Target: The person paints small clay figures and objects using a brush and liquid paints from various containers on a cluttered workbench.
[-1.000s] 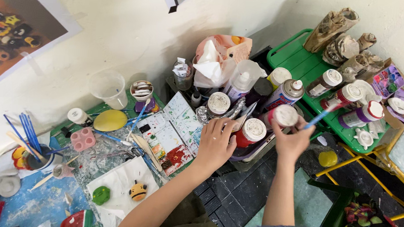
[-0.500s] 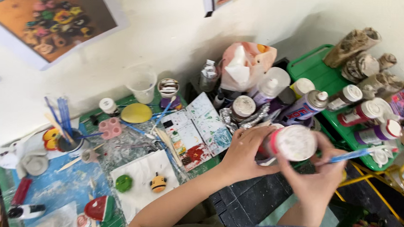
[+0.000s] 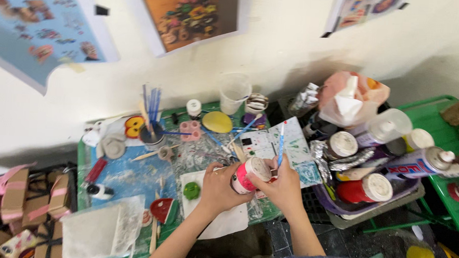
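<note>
Over the messy table, both hands' fingers clamp a pink paint bottle [image 3: 246, 175] (right [image 3: 283, 187] also holds a brush [image 3: 280, 143]).

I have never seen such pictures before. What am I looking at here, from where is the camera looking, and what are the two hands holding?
There is no machine here. A person wears one camera on the head, so you look down over their own arms at a cluttered work table against a wall.

The left hand grips a small pink paint jar with a white lid. The right hand is at the lid and also holds a thin blue brush that points upward.

On the table lie a cup of blue brushes, a yellow oval piece, a green blob on white paper and a red wedge-shaped piece. To the right, a tray holds more paint bottles.
</note>
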